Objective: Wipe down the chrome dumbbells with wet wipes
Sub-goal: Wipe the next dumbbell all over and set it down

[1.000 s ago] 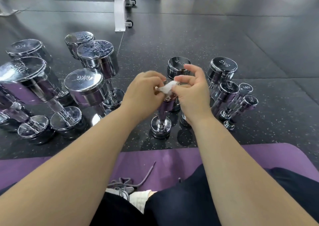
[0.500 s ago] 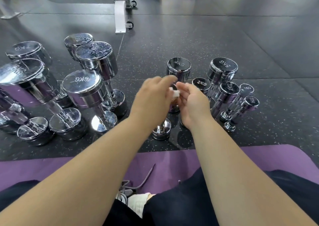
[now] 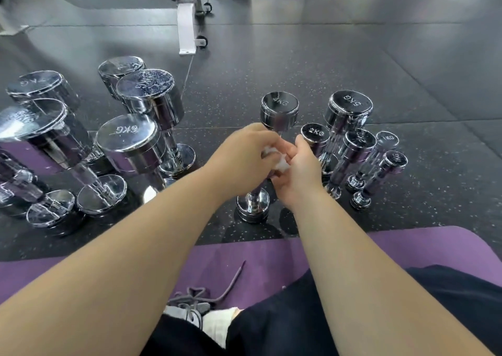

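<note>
A crumpled white wet wipe (image 3: 279, 162) sits between my two hands. My left hand (image 3: 241, 156) curls its fingers around the wipe from the left, and my right hand (image 3: 297, 172) pinches it from the right. Directly below them a small chrome dumbbell (image 3: 253, 206) stands upright on the floor; its top end is hidden behind my hands. Just behind my hands stands the 4KG dumbbell (image 3: 279, 110). To the right are a 2KG dumbbell (image 3: 315, 135), a 5KG dumbbell (image 3: 350, 108) and small 1KG dumbbells (image 3: 385, 165).
Several larger chrome dumbbells, one marked 6KG (image 3: 127, 141), stand at the left on the dark rubber floor (image 3: 298, 57). A purple mat (image 3: 244, 255) lies under my legs, with a shoe (image 3: 195, 306) on it. A white bench leg with wheels (image 3: 187, 27) is far back.
My hands have lowered and moved forward over the small dumbbell's top. The wipe, earlier held up and spread between the fingertips, is now bunched tighter between both hands.
</note>
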`<state>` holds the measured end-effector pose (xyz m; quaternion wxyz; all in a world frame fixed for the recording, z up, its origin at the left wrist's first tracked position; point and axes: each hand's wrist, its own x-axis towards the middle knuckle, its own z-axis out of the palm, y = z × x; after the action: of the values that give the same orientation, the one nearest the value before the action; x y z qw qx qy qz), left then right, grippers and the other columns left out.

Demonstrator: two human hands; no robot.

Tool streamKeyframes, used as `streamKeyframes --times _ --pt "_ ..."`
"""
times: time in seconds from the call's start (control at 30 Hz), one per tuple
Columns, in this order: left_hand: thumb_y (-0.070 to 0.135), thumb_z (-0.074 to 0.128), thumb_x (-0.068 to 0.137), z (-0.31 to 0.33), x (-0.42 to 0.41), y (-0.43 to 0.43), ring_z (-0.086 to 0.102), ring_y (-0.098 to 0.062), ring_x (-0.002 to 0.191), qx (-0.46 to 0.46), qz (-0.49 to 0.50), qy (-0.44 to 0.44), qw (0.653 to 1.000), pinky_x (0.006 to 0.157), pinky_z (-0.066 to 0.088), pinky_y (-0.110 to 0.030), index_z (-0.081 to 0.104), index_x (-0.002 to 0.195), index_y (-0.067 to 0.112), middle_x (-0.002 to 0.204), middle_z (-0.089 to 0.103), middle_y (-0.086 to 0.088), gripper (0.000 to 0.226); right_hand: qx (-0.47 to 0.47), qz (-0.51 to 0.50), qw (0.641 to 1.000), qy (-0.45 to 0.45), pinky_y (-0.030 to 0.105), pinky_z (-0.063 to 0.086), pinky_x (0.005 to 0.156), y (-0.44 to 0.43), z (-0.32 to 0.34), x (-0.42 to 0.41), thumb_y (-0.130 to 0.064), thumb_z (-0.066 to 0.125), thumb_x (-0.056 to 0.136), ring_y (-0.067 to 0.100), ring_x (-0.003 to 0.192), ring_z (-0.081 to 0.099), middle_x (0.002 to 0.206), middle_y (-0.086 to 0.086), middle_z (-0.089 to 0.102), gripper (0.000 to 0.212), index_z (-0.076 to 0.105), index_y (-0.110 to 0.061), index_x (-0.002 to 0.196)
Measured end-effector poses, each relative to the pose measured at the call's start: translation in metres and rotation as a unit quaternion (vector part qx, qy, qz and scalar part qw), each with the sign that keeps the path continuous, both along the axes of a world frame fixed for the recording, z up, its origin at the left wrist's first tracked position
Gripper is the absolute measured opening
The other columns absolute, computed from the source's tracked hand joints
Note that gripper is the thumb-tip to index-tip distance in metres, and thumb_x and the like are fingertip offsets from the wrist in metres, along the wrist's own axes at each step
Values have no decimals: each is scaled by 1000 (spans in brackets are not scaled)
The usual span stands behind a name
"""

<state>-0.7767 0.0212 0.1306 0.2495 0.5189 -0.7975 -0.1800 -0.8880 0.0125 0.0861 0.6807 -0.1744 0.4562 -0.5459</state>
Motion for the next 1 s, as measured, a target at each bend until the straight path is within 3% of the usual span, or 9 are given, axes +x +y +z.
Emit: streamKeyframes --times 0.07,0.17,0.27,0.33,0.47,0.6,0.77,0.87,1.0 --pt "20 54 97 3 -5 -10 49 -15 93 -8 47 -23 999 78 35 -25 69 103 24 106 53 3 16 -8 -11 1000 -3 25 43 61 2 -1 0 -47 28 105 13 64 56 71 -2 69 49 65 -16 95" --pt "17 52 97 -1 8 -18 46 -15 90 -25 152 -4 988 74 30 -23 68 101 20 104 51 3 17 -13 -11 1000 -1 26 48 72 0 -4 0 -48 25 105 14 79 63 94 2 72 53 65 -13 106" --pt "14 52 94 -3 6 -5 45 -11 86 -41 97 -13 994 68 28 -21 67 95 19 100 54 7 16 -6 -9 1000 5 25 46 66 1 0 1 -50 25 105 17 78 61 96 5 71 56 63 -11 119" --pt "14 51 93 1 -5 -7 46 -12 85 -32 55 -38 997 68 30 -22 67 98 19 100 53 6 18 -2 -12 1000 1 25 45 62 1 1 2 -49 26 105 18 73 57 83 5 69 53 66 -14 108" --pt "17 45 98 0 -4 -28 49 -22 93 -31 154 -38 987 76 33 -27 65 107 17 105 46 -2 22 -4 -20 1000 -10 23 45 62 3 0 1 -50 26 105 13 69 58 86 2 70 55 65 -11 107" --pt "17 46 98 -20 15 -2 46 -11 80 -29 242 90 966 68 30 -13 60 102 17 98 45 4 14 2 -19 1000 14 27 51 79 2 3 3 -50 25 105 16 95 66 106 3 71 54 63 -12 113" --pt "14 59 91 -35 -7 36 49 5 80 -21 255 257 932 77 38 -6 59 95 27 106 52 3 13 4 -11 1000 -8 19 45 44 9 9 5 -46 27 105 8 47 58 68 -1 67 49 64 -14 104" --pt "12 64 86 -37 -13 44 53 -5 83 26 287 344 894 81 47 -22 57 95 31 108 57 -1 22 10 -11 1000 6 29 47 62 17 13 9 -35 38 104 17 65 58 80 6 61 34 63 -13 95" --pt "7 62 87 -36 -2 41 51 2 57 94 326 423 840 48 38 -8 57 85 26 81 57 5 19 65 -4 997 39 37 57 78 30 25 7 -19 52 97 22 75 60 85 12 61 17 54 -8 86"
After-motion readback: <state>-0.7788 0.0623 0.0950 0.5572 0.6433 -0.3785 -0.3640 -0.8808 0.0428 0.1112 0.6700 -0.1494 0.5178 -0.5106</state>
